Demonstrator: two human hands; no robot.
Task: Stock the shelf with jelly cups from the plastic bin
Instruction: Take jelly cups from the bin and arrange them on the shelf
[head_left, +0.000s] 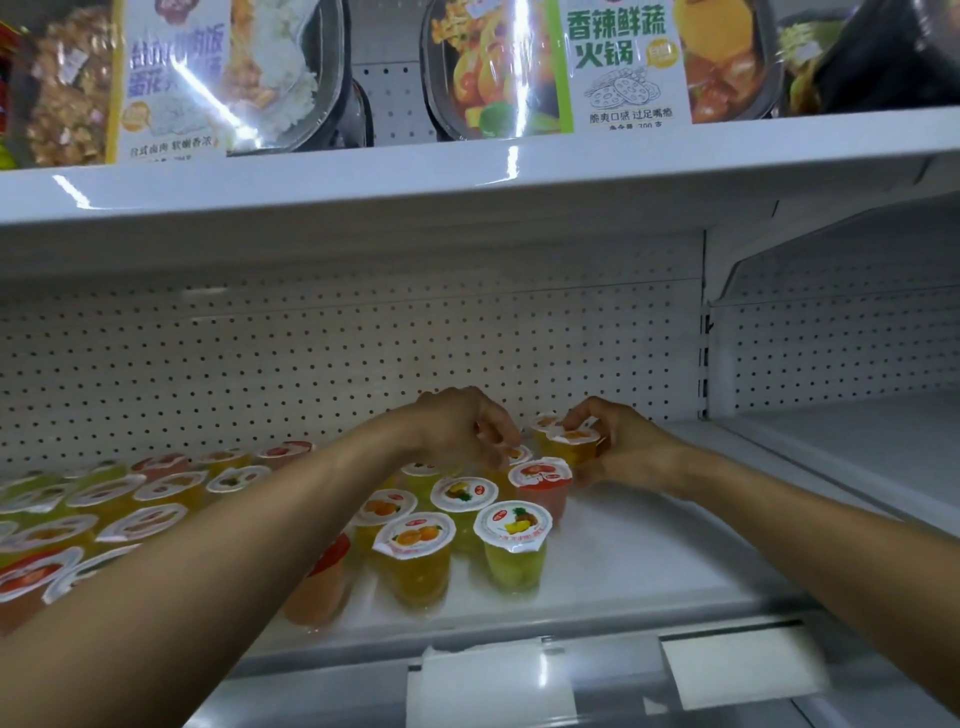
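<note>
Several jelly cups (415, 551) with fruit-printed lids stand in rows on the white shelf (649, 561), filling its left and middle. Both my arms reach in over them toward the back. My left hand (462, 426) curls its fingers down onto the lid of a cup (519, 454) near the back row. My right hand (618, 441) holds a yellow jelly cup (574, 441) by its side, just above or on the shelf, next to another cup (545, 423) behind it. A red cup (543, 483) stands right in front. The plastic bin is out of view.
A white pegboard wall (337, 353) backs the shelf. Above it, an upper shelf (467, 171) carries boxed ready meals (597, 62). An upright divider (704, 332) bounds the bay on the right, with bare shelf surface to the right of the cups. Price-tag holders (737, 670) run along the front edge.
</note>
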